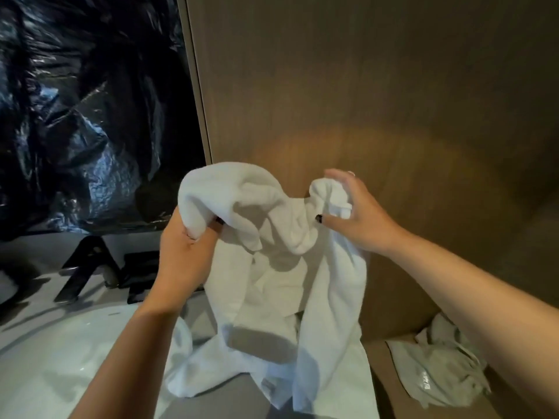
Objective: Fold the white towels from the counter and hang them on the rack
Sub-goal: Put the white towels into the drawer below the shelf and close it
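Towel (272,267), white, soft, limp, hangs bunched above desk (230,397), left hand (184,252) and right hand (357,219) each gripping an upper fold; likely best held by 2 corners.

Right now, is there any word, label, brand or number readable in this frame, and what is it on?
None readable.
Crumpled grey-white cloth, lower right: a small light mark, too blurred to read.
White towel held by left hand and right hand: no text shows.

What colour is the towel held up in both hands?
Plain white towel, no pattern; the head view shows it best.
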A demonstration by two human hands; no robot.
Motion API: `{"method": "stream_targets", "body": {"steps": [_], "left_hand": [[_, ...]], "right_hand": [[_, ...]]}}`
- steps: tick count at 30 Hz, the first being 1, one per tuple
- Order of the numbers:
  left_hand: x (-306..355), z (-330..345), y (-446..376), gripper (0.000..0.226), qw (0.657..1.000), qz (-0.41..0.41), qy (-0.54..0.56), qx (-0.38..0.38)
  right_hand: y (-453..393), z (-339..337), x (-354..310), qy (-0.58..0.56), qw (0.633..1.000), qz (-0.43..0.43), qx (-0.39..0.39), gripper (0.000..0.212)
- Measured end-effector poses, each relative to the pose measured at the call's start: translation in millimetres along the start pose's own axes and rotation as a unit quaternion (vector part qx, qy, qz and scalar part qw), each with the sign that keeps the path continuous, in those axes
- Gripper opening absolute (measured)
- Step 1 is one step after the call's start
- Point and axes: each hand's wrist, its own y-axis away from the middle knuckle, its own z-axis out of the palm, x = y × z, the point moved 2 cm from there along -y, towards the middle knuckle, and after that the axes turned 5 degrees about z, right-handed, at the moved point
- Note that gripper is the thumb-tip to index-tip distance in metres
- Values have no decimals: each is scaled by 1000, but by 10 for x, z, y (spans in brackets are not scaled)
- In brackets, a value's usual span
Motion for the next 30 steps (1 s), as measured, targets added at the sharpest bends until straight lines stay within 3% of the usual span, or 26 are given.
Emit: {"method": "stream_targets", "body": {"steps": [2,4,7,9,12,14,17,20,22,26,30], "left_hand": [[-86,30,71,25,999,7,-50,-9],[-190,114,135,36,990,57,-122,-44],[-330,333,275,32,958,161,-175,-161],[-517,512,440,55,920,225,-203,-250],[-769,728,677,83,899,209,-201,-328],[-988,857,824,85,888,201,-214,-355],[-1286,1011,1012,71,884,183,-219,-371],[-1519,1125,1147,66,893,169,-203,-365],[-1624,1187,1159,66,900,172,-187,-353],[-1731,1241,1114,72,917,159,-153,-332],[-1719,1229,1091,75,922,152,-148,-325]], "right_hand": [[74,257,162,-10,999,2,-47,76],[155,453,282,-21,997,9,-79,77],[338,704,507,-21,993,3,-120,83],[493,851,702,8,990,-6,-139,87],[757,1020,975,7,987,54,-149,81],[911,1149,1133,32,989,73,-124,77],[1008,1355,1325,39,985,127,-106,71],[1001,1508,1389,45,984,141,-101,87],[970,1563,1441,53,980,155,-110,95],[907,1690,1580,115,963,185,-158,90],[886,1664,1668,85,968,181,-151,88]]}}
